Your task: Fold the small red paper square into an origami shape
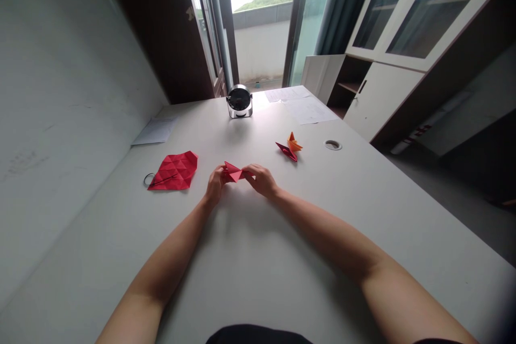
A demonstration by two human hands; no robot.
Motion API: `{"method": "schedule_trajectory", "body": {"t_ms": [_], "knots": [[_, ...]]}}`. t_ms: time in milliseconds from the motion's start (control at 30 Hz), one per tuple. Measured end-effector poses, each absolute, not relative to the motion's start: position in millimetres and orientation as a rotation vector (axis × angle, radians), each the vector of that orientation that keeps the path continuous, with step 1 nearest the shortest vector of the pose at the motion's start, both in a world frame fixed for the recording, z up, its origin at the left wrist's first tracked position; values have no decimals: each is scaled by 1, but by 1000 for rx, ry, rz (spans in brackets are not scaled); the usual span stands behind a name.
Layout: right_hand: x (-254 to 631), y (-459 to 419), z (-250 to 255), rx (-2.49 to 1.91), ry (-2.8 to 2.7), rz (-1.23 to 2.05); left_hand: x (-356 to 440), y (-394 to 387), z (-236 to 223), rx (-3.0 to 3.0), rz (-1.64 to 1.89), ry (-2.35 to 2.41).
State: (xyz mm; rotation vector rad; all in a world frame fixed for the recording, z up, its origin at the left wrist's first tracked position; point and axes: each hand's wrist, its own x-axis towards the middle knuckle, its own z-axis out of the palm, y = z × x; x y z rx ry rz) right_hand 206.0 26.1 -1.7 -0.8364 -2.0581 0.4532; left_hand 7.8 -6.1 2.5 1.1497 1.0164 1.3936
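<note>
A piece of folded red paper (234, 173) is held between both hands, just above the white table. My left hand (216, 184) grips its left side, fingers closed on the paper. On the other side, my right hand (261, 178) pinches the right end with thumb and fingers. Pointed flaps stand up in the middle; the fingers hide its ends. To the left lies a creased red sheet (177, 170) with scissors (151, 179) or a similar thin dark looped tool on it. Right of my hands sit a dark red folded paper boat (287, 152) and an orange folded paper shape (294, 143).
A round black-and-silver device (239, 101) on a stand is at the table's far side. Papers (308, 109) lie at the back right, another sheet (154, 130) by the left wall. A cable hole (332, 145) pierces the white table (282, 274). Cabinets (387, 91) stand at right.
</note>
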Motion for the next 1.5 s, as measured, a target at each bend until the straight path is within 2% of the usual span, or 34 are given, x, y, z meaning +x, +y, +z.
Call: {"method": "schedule_trajectory", "body": {"t_ms": [167, 433, 567, 967, 1200, 1500], "knots": [[208, 23, 0, -845, -2044, 388, 10, -8, 1, 1216, 1412, 1049], [205, 22, 1, -842, -2002, 507, 5, -9, -3, 1488, 1372, 1176], [203, 21, 4, -854, -1946, 600, 2, -6, -9, 1551, 1309, 1280], [205, 16, 11, -838, -1907, 1061, 5, -3, -8, 1475, 1277, 1123], [204, 15, 10, -844, -1930, 1054, 7, -4, -7, 1488, 1292, 1113], [205, 27, -1, -826, -1814, 1264, 7, -4, -4, 1401, 1299, 1071]]}}
